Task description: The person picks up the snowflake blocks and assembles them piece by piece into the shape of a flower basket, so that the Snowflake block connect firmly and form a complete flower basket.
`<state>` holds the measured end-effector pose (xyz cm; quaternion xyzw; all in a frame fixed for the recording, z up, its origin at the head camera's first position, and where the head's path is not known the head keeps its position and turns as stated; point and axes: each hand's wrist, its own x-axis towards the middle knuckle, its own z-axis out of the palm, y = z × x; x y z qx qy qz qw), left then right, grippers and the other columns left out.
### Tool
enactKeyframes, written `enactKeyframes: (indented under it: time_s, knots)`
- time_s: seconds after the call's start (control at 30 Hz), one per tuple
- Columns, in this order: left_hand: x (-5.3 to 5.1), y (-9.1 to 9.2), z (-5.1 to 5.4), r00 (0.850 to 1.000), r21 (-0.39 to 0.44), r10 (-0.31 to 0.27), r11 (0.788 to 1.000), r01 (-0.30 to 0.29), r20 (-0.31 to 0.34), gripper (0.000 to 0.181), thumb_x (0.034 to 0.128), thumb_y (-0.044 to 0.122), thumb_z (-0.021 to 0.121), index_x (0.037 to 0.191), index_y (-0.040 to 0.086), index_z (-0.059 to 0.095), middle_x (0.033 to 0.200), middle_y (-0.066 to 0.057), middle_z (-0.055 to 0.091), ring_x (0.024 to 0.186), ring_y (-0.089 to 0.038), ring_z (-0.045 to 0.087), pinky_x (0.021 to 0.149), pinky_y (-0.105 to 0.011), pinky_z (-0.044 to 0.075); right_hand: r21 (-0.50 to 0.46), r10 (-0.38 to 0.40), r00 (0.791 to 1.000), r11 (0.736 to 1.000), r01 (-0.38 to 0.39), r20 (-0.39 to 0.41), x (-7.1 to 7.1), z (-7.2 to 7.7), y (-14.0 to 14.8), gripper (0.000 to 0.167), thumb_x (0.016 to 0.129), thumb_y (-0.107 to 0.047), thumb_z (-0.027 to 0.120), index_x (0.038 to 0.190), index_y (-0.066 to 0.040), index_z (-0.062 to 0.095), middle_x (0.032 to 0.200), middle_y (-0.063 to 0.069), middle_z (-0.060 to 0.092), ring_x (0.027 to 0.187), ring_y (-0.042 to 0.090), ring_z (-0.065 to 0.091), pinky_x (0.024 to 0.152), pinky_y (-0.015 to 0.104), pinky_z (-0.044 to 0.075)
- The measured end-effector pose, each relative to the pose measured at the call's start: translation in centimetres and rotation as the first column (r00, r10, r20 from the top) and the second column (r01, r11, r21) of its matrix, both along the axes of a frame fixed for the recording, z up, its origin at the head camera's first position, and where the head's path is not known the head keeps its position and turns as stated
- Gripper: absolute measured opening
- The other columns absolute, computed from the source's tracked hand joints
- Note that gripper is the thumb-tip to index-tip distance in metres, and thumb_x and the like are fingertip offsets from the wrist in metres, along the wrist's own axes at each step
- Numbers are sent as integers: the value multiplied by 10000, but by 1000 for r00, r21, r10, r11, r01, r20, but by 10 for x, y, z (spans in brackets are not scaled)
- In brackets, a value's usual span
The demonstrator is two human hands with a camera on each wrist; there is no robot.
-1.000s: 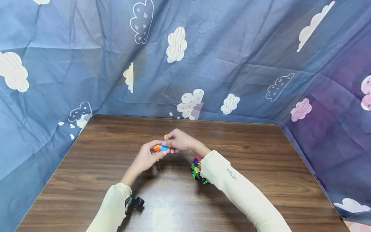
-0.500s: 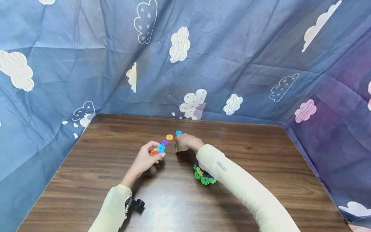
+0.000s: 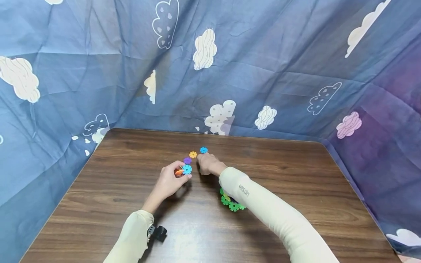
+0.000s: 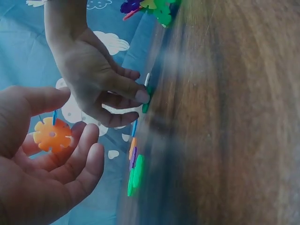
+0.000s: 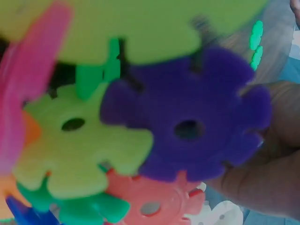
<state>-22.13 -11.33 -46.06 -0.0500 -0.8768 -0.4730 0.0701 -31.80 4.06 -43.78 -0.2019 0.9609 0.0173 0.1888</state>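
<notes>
My left hand point(image 3: 169, 181) pinches a joined pair of plastic snowflake discs between thumb and fingers: a blue disc point(image 3: 186, 169), seen nearly edge-on in the left wrist view, and an orange disc point(image 4: 52, 134). To its right, my right hand point(image 3: 208, 163) reaches down to the table, one fingertip touching a green disc point(image 4: 146, 101) lying flat there. Its other fingers are loosely bent. In the right wrist view, a colourful cluster of joined discs hides part of that hand; its purple disc point(image 5: 187, 112) stands close to the camera.
Loose purple point(image 3: 187, 160), yellow-orange point(image 3: 193, 155) and blue point(image 3: 204, 150) discs lie in a slanting row beyond my hands. The joined cluster point(image 3: 234, 206) sits under my right forearm on the wooden table point(image 3: 296, 190). A cloud-patterned cloth point(image 3: 263, 62) hangs behind.
My right hand has moved off the pair in my left hand, right and down to the table, uncovering the loose discs. My left hand has turned the pair, blue side facing the head camera.
</notes>
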Motion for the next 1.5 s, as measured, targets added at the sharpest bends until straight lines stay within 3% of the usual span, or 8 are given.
enactKeyframes:
  time_s: [0.13, 0.23, 0.43, 0.63, 0.87, 1.03, 1.2, 1.5]
  knots:
    - [0, -1, -1, 1000, -11, 29, 1000, -29, 4, 302, 813, 202, 816, 1064, 83, 698, 938, -74, 723, 842, -189, 640, 739, -329, 526, -47, 43, 999, 998, -41, 29, -1, 10, 3, 160, 886, -105, 701, 791, -126, 574, 760, -3, 537, 728, 166, 495, 647, 287, 458]
    - [0, -2, -2, 999, -3, 51, 999, -51, 10, 318, 811, 191, 821, 1076, 56, 710, 1002, -109, 743, 901, -225, 670, 789, -367, 558, -180, 98, 995, 979, -93, 19, -1, 24, 8, 213, 924, -77, 653, 732, -121, 572, 688, -20, 509, 666, 141, 501, 596, 245, 422]
    - [-1, -6, -3, 998, 88, 46, 995, -50, 46, 328, 835, 161, 810, 1100, -7, 713, 1056, -159, 745, 936, -242, 689, 828, -384, 580, -521, 206, 975, 843, -134, 83, 5, 48, 20, 116, 1028, -107, 535, 921, -87, 575, 748, 92, 653, 651, 249, 705, 553, 252, 543]
    - [-2, -7, -2, 995, 182, 18, 983, -36, 100, 301, 851, 123, 790, 1097, -32, 710, 1012, -161, 749, 846, -163, 669, 728, -222, 546, -605, 317, 947, 765, -223, 52, 15, 49, 24, 95, 1043, -148, 505, 993, -104, 573, 783, 132, 677, 602, 192, 654, 605, 258, 552]
    - [0, -7, -2, 996, 172, -37, 985, 22, 84, 263, 843, 102, 791, 1053, -42, 726, 917, -127, 745, 772, -105, 621, 687, -192, 510, -586, 349, 936, 750, -307, -44, 21, 44, 24, 98, 1036, -121, 517, 979, -117, 597, 761, 126, 655, 557, 99, 549, 576, 219, 501]
    - [0, -7, -2, 991, 259, -72, 965, 40, 117, 244, 851, 76, 776, 1047, -55, 713, 867, -100, 733, 730, -60, 623, 676, -181, 525, -586, 372, 923, 728, -356, -99, 20, 44, 26, 101, 1031, -130, 530, 959, -123, 601, 710, 25, 609, 552, 72, 520, 551, 207, 458]
    - [1, -9, -5, 982, 365, -103, 930, 40, 156, 282, 869, 54, 751, 1100, -90, 677, 914, -137, 736, 784, -157, 713, 735, -231, 590, -564, 383, 915, 730, -385, -129, 21, 47, 26, 107, 1031, -126, 530, 954, -126, 605, 770, 72, 655, 607, 79, 537, 599, 219, 456]
    - [0, -8, -5, 976, 435, -145, 898, 60, 165, 281, 888, 10, 721, 1117, -138, 648, 953, -201, 733, 855, -307, 745, 802, -382, 613, -512, 433, 884, 727, -457, -173, 22, 43, 23, 144, 1020, -63, 526, 993, -129, 652, 757, -21, 632, 593, 44, 476, 667, 229, 414]
